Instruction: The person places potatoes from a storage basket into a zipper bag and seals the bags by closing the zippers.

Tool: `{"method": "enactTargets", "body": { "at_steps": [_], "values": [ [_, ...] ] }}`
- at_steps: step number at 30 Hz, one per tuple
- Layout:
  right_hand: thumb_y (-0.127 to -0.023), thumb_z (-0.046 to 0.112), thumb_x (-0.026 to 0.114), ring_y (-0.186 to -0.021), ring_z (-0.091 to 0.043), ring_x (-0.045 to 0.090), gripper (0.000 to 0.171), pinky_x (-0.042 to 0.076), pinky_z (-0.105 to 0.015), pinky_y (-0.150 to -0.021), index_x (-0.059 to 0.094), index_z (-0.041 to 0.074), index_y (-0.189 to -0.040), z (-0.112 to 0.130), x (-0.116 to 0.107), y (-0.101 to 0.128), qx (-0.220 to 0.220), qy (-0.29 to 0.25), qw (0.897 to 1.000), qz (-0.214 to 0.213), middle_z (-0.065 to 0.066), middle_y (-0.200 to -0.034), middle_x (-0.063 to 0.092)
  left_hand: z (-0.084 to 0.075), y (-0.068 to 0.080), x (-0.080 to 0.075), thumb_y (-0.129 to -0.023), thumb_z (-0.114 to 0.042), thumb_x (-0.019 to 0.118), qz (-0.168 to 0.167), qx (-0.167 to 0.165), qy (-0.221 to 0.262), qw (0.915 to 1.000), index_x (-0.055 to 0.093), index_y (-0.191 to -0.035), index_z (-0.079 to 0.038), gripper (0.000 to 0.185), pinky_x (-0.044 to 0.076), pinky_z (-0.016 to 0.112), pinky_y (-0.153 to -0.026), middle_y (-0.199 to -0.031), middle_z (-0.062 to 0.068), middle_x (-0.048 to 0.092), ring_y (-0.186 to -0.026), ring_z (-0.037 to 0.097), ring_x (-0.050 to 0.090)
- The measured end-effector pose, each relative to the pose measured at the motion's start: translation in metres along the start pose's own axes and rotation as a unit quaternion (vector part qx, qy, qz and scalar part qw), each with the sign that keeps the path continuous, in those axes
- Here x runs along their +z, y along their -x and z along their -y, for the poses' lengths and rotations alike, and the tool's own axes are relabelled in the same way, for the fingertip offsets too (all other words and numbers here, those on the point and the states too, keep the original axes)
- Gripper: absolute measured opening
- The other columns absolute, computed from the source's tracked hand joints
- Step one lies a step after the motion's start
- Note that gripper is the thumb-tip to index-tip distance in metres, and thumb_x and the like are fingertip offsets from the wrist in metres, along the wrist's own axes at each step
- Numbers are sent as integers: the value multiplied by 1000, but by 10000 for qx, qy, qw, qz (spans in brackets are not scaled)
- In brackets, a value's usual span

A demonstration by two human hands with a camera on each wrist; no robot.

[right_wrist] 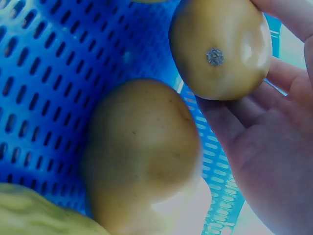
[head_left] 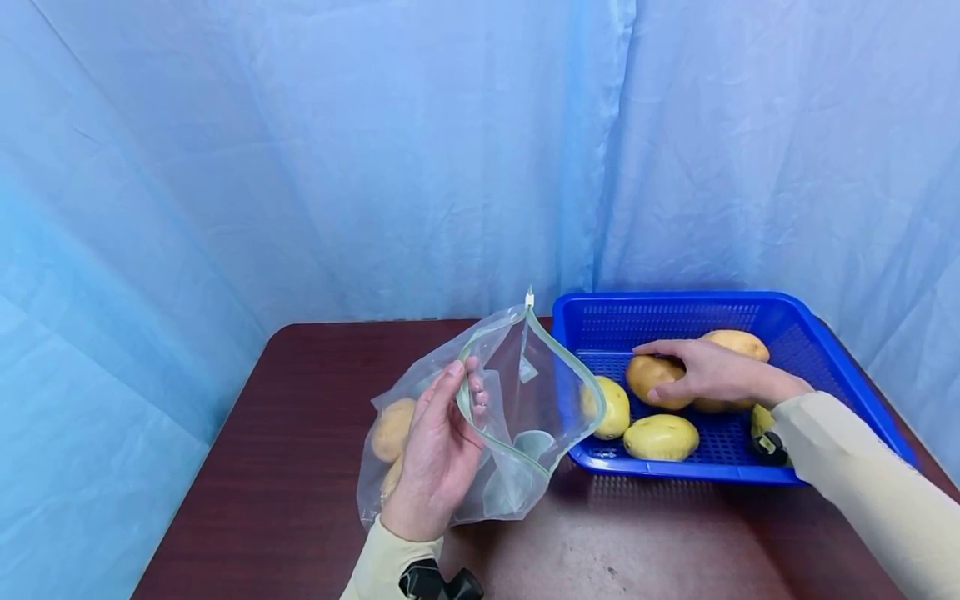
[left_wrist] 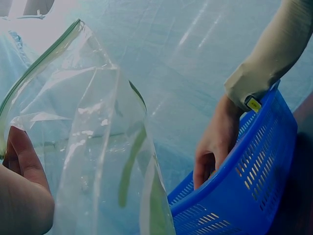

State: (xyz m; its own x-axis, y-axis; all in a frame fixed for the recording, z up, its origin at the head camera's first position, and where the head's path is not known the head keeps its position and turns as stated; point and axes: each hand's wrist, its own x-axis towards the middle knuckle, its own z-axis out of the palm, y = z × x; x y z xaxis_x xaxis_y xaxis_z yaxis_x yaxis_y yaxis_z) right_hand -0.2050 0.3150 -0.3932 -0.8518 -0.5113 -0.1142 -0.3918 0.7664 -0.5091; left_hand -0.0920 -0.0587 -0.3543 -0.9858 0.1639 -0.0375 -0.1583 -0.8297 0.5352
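Note:
My left hand pinches the green zip rim of a clear plastic bag and holds its mouth open toward the basket. Yellow fruit lies inside the bag near my palm. My right hand reaches into the blue basket and grips a yellow-brown fruit. In the right wrist view that fruit sits against my fingers, with another fruit below it on the basket floor. The left wrist view shows the bag, my left hand and my right hand inside the basket.
More yellow fruits lie in the basket. Basket and bag rest on a dark red-brown table. A blue curtain hangs close behind and to both sides.

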Motion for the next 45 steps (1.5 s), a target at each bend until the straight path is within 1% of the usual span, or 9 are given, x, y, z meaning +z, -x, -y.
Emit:
{"method": "enactTargets", "body": {
  "at_steps": [4,8,11,16,21,30,35,40,45],
  "values": [
    [-89,47,80,-110,-26,62,73,52,-48,-91,56,8,-147,4,-7,1,-118,148,9996,-231,-11,-129,67,0,-1,0,-106,-19,61,-40,-1,1,10000,72,-110,-9,16,59,15,-72,-88,0,69,-75,7,67],
    [-89,51,79,-107,-24,62,73,52,-42,-82,56,15,-149,10,-15,5,-22,358,9985,-418,-9,-129,67,0,-2,0,-106,-19,61,-109,-6,-3,9999,71,-110,-8,16,59,14,-72,-89,1,69,-76,7,67],
    [-90,49,78,-103,-22,62,72,51,-40,-79,55,16,-149,15,-22,8,-74,290,9982,-518,-9,-130,66,1,-4,0,-106,-20,62,-118,-9,-1,9999,71,-111,-8,16,58,14,-73,-89,1,70,-76,7,66],
    [-93,42,78,-106,-23,62,70,54,-42,-85,53,11,-151,22,-30,12,-223,-67,9979,-611,-10,-132,65,2,-7,0,-105,-21,65,-70,-19,14,10000,71,-112,-8,16,59,15,-75,-90,1,70,-77,7,67],
    [-93,43,77,-113,-26,63,70,55,-45,-89,52,14,-152,28,-34,16,-214,-40,9969,-755,-9,-135,64,4,-11,1,-105,-20,64,-13,-8,35,10000,72,-111,-8,16,59,15,-74,-89,0,70,-77,7,67],
    [-92,41,79,-113,-29,63,68,55,-44,-86,54,18,-151,43,-41,25,-298,26,9935,-1096,-11,-137,63,6,-15,1,-106,-20,63,-14,-56,102,9999,71,-112,-8,16,59,15,-77,-90,1,70,-77,7,68],
    [-91,33,81,-107,-22,63,65,55,-36,-81,56,21,-150,51,-42,30,-561,91,9879,-1441,-7,-136,65,6,-16,1,-106,-20,63,8,-65,125,9999,71,-112,-7,16,59,15,-77,-90,1,70,-77,6,69],
    [-90,26,82,-107,-11,60,63,51,-25,-81,58,23,-148,61,-40,34,-836,69,9804,-1784,-3,-140,64,6,-18,1,-106,-19,61,31,-16,94,9999,70,-112,-8,15,59,15,-74,-89,1,69,-75,7,68],
    [-90,22,82,-104,-7,61,64,52,-23,-77,58,28,-148,75,-38,39,-782,-336,9771,-1952,2,-140,63,7,-19,1,-106,-18,61,37,16,98,9999,70,-112,-8,15,59,16,-73,-88,1,69,-75,7,68]
  ]
}}
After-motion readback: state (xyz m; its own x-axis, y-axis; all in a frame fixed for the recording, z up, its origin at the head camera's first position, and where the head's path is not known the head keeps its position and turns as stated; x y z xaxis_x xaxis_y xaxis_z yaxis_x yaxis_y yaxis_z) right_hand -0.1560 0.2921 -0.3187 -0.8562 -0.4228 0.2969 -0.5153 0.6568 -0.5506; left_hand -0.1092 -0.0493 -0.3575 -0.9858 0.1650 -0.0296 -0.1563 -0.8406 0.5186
